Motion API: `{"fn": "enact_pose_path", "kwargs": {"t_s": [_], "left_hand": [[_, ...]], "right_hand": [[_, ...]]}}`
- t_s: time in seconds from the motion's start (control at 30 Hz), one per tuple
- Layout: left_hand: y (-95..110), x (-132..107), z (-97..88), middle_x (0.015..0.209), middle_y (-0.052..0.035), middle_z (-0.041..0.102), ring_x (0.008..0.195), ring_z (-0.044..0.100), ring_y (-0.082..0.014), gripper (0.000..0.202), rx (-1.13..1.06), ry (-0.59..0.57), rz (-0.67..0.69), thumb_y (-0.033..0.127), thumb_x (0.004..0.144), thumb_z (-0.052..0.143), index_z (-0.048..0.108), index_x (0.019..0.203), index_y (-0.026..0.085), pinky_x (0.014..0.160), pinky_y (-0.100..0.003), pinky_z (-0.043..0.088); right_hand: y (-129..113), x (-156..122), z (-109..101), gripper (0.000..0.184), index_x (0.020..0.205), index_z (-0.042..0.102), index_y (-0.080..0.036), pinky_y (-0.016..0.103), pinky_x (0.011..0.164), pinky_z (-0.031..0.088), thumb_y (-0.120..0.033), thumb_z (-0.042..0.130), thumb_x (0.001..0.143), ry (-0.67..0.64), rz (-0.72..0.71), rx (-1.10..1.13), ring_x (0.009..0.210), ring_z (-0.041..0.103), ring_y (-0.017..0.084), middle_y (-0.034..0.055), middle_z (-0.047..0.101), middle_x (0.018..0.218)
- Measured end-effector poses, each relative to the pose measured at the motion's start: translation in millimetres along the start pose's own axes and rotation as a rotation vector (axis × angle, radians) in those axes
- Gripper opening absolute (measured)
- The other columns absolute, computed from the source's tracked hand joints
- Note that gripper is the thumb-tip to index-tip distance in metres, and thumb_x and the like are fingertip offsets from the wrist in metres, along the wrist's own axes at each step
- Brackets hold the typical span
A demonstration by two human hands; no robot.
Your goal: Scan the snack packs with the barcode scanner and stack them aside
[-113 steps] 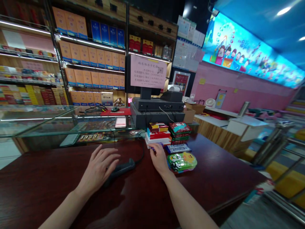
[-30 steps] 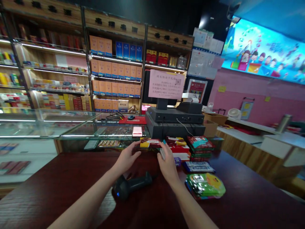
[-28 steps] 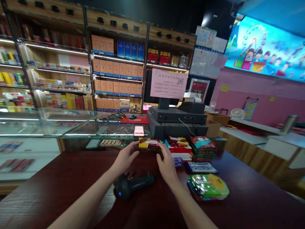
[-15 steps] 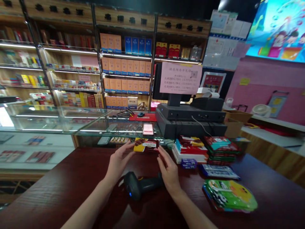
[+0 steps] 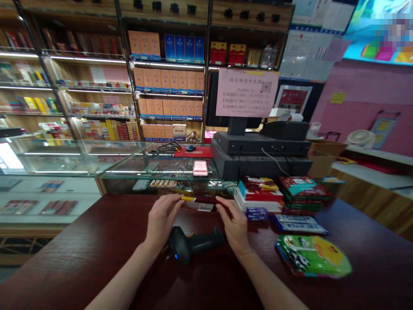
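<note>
A thin chocolate box (image 5: 199, 206) in dark red and yellow is held level between my two hands above the counter. Its narrow side, with a white label patch, faces me. My left hand (image 5: 164, 213) pinches the yellow end between thumb and fingers. At the dark end, my right hand (image 5: 232, 220) grips the other corner the same way. Below the box, between my wrists, a black handheld barcode scanner (image 5: 193, 245) lies on its side with a small blue light lit.
On the dark wooden counter (image 5: 80, 241), stacked chocolate boxes (image 5: 258, 196), purple packets (image 5: 256, 213), a blue packet (image 5: 300, 224) and a green animal-print pack (image 5: 312, 255) lie to the right. Behind stand a cash register (image 5: 261, 161) and a glass display case (image 5: 125, 165).
The chocolate box has been tipped, so its printed face no longer shows and its narrow side does. My view has dipped a little, and my hands stay at the box's ends.
</note>
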State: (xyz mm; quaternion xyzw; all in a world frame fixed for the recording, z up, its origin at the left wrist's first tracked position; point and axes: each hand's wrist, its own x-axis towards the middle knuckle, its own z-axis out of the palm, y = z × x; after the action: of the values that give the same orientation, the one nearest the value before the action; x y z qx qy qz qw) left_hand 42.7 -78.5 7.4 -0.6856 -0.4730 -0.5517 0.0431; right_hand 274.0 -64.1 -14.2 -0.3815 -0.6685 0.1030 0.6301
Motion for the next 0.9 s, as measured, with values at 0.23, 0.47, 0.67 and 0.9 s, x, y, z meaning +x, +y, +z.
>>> {"fn": "enact_pose_path", "kwargs": {"t_s": [0.23, 0.47, 0.67, 0.9], "left_hand": [[2, 2, -1.1, 0.092, 0.0007, 0.075, 0.087, 0.069, -0.0172, 0.033, 0.02, -0.007, -0.166, 0.039, 0.093, 0.059, 0.067, 0.122, 0.028, 0.088, -0.033, 0.054], [-5, 5, -4.4, 0.127, -0.0053, 0.066, 0.119, 0.058, -0.0237, 0.072, 0.099, -0.229, 0.116, 0.032, 0.088, 0.067, 0.034, 0.152, 0.033, 0.109, -0.046, 0.042], [-4, 6, -9.6, 0.128, -0.0059, 0.06, 0.123, 0.053, -0.0264, 0.087, 0.302, -0.268, 0.244, 0.03, 0.086, 0.069, 0.019, 0.157, 0.035, 0.119, -0.057, 0.025], [-3, 8, -19.6, 0.119, -0.0054, 0.059, 0.117, 0.054, -0.0261, 0.084, 0.424, -0.29, 0.282, 0.033, 0.086, 0.07, 0.024, 0.156, 0.031, 0.12, -0.058, 0.024]], "right_hand": [[-11, 2, 4, 0.028, 0.107, 0.073, -0.022, 0.03, 0.067, 0.053, -0.041, 0.06, 0.092, -0.066, 0.231, 0.096, 0.07, 0.064, 0.017, 0.0038, 0.068, 0.086], [-13, 13, 2, 0.038, 0.103, 0.075, -0.016, 0.028, 0.058, 0.05, -0.047, 0.067, 0.082, -0.02, 0.482, 0.235, 0.06, 0.058, 0.015, 0.0018, 0.067, 0.071], [-23, 16, -1, 0.04, 0.104, 0.075, -0.016, 0.027, 0.057, 0.048, -0.047, 0.067, 0.081, -0.039, 0.502, 0.241, 0.059, 0.056, 0.014, 0.0017, 0.067, 0.07], [-34, 13, 1, 0.037, 0.103, 0.076, -0.017, 0.028, 0.061, 0.051, -0.046, 0.066, 0.081, -0.086, 0.453, 0.242, 0.065, 0.059, 0.015, 0.004, 0.071, 0.081]]}}
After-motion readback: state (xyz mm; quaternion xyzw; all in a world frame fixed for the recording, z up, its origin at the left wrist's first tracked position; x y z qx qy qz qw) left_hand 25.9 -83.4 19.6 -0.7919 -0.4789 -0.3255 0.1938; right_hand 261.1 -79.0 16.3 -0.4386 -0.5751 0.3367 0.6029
